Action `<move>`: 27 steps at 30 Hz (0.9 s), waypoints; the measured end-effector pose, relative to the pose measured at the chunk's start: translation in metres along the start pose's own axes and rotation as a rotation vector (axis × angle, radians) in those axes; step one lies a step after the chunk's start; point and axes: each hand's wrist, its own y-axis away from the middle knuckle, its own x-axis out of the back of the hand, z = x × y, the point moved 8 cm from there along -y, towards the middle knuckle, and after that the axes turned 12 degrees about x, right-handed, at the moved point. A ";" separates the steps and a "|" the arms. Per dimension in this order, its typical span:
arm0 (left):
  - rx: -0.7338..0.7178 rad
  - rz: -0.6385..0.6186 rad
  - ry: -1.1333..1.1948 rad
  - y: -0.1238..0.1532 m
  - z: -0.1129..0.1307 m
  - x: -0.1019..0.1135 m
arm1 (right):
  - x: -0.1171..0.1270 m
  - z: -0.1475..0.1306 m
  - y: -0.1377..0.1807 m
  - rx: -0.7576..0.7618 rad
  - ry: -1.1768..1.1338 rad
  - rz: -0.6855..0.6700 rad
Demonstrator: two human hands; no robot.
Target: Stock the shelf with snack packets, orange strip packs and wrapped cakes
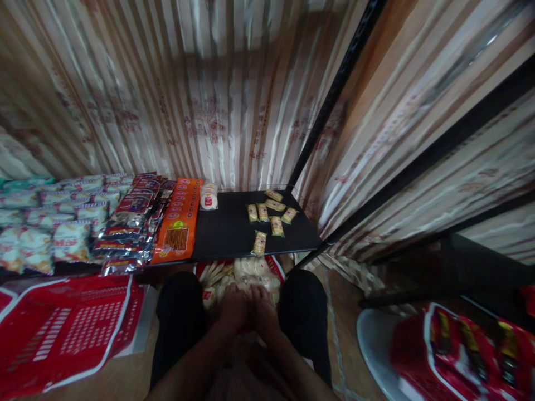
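Note:
My left hand (233,307) and my right hand (263,307) are close together, low between my knees, over a red basket (277,267) of pale snack packets (249,268). The fingers of both hands are curled down among the packets, in dim light. What they grip is hidden. On the black shelf (228,231) just beyond the basket lie several small yellow wrapped snacks (276,225), loosely scattered. A clear pack of round white crackers (208,197) stands beside a flat orange snack bag (178,220).
Dark shiny packets (131,209) and rows of white snack bags (72,240) fill the shelf's left. A red basket (79,323) stands at lower left. Black metal posts (330,106) rise at right. A red basket of packets (426,345) sits by a pale stool (371,340) at lower right.

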 end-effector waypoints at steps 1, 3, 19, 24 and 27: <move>0.011 0.016 -0.011 0.001 -0.001 0.001 | 0.000 0.001 0.001 -0.023 0.006 0.022; 0.017 0.038 -0.020 0.002 -0.003 0.001 | 0.000 0.003 0.002 -0.055 0.009 0.054; -0.179 0.074 0.323 -0.004 0.005 0.007 | 0.073 -0.003 0.001 0.046 -0.447 0.246; -0.163 0.111 0.329 -0.005 0.000 0.017 | 0.068 0.002 -0.007 0.015 -0.659 0.268; -0.124 0.119 0.246 -0.004 -0.007 0.016 | 0.052 0.008 -0.012 -0.010 -0.582 0.225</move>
